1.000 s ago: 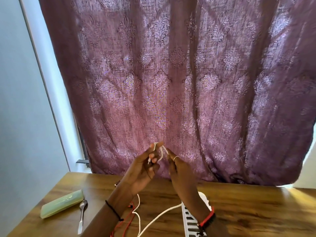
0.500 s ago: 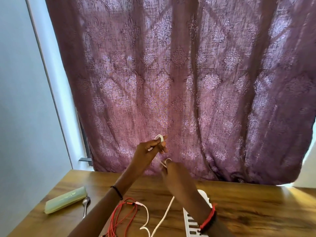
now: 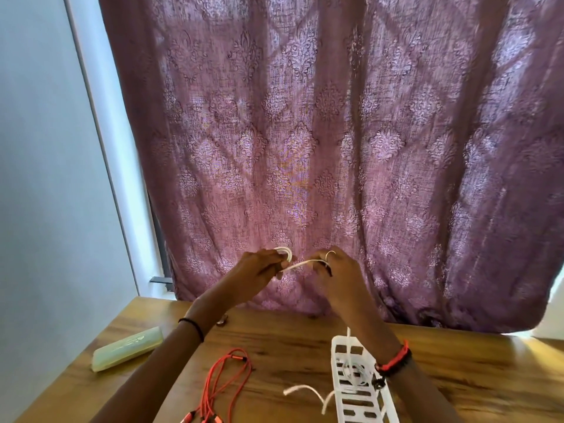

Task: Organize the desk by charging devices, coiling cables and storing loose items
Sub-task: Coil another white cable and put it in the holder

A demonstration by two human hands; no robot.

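A thin white cable (image 3: 300,264) is stretched between both my hands, raised above the wooden desk (image 3: 287,337) in front of the curtain. My left hand (image 3: 259,268) pinches a small loop of it at the fingertips. My right hand (image 3: 335,270) grips the other part, a ring on one finger. The cable's loose tail (image 3: 308,389) lies curled on the desk below. A red cable (image 3: 225,380) lies loosely bundled near my left forearm.
A white slotted plastic basket (image 3: 363,404) holding coiled white wire sits under my right wrist. A pale green case (image 3: 128,348) lies at the desk's left edge. A purple patterned curtain (image 3: 335,148) hangs right behind the desk. A small dark object (image 3: 222,320) sits near the back.
The view has tilted down, showing more of the desk. My right hand rose level with the left and moved right, pulling the white cable taut between them.
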